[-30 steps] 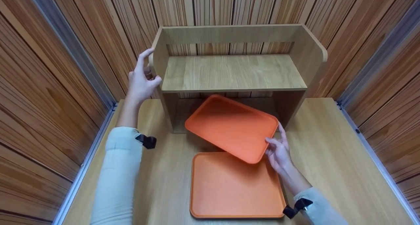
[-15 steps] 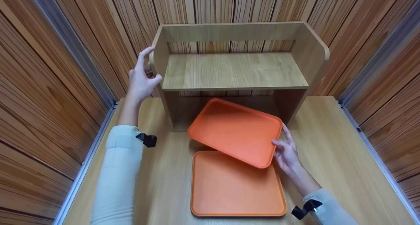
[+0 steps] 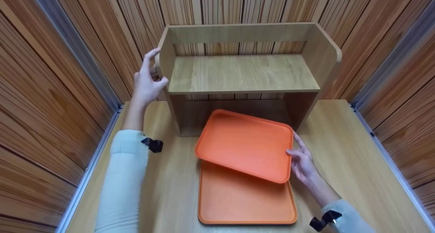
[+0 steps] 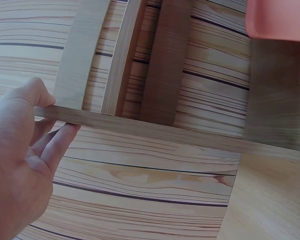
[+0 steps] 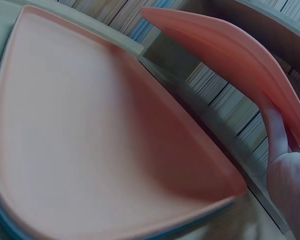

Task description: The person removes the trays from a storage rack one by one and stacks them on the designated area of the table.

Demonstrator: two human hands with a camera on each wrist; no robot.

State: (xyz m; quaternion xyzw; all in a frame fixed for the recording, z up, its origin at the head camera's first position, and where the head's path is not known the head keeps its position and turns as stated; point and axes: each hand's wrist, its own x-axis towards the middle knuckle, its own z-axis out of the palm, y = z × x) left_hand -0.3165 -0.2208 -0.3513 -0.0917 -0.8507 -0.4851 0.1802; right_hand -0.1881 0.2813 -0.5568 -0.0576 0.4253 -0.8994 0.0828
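My left hand point(image 3: 146, 84) pinches the left side panel of a two-tier wooden shelf point(image 3: 244, 73); in the left wrist view, the thumb lies on one face of the panel point(image 4: 155, 132) and fingers on the other. By its right end, an orange tray point(image 3: 246, 146) is gripped in my right hand point(image 3: 306, 166), thumb on top and fingers beneath. This tray is tilted and raised in front of the shelf's lower tier. It overlaps the far part of a second orange tray point(image 3: 248, 205) lying on the table.
A blue edge point(image 5: 10, 220) shows beneath the lying tray in the right wrist view. The wooden table point(image 3: 346, 151) runs between wood-grain walls point(image 3: 40, 73), with metal strips along both sides. The shelf stands against the back wall point(image 3: 221, 5).
My right hand has drawn the held tray toward me and slightly right, out of the lower tier and further over the lying tray. My left hand stays on the side panel.
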